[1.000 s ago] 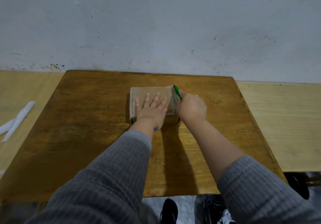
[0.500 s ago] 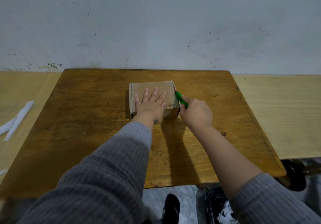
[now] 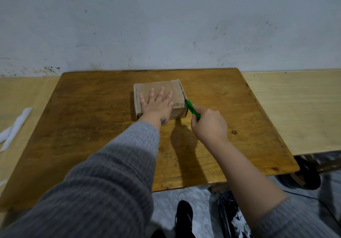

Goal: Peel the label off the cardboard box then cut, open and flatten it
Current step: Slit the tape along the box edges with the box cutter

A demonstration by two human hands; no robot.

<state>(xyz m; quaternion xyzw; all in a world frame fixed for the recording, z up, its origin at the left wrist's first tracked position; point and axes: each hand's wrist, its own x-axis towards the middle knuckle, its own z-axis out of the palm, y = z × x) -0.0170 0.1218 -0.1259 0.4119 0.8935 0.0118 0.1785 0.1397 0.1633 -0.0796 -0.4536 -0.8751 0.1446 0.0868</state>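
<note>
A small brown cardboard box (image 3: 166, 88) lies flat near the middle of the dark wooden table (image 3: 92, 127). My left hand (image 3: 156, 106) rests palm down on its top, fingers spread. My right hand (image 3: 209, 125) is closed around a green cutter (image 3: 191, 109), whose tip touches the box's right edge near the front corner. Printed letters show on the box top beside the cutter. No label is visible on the box.
White peeled strips (image 3: 14, 127) lie on the lighter surface to the left. A pale wooden surface (image 3: 295, 108) adjoins the table on the right. The wall stands right behind the table. Below the front edge are shoes and a black bag on the floor.
My right hand has drawn the green cutter along the box's right edge from the far corner toward me. My left hand has stayed flat on the box.
</note>
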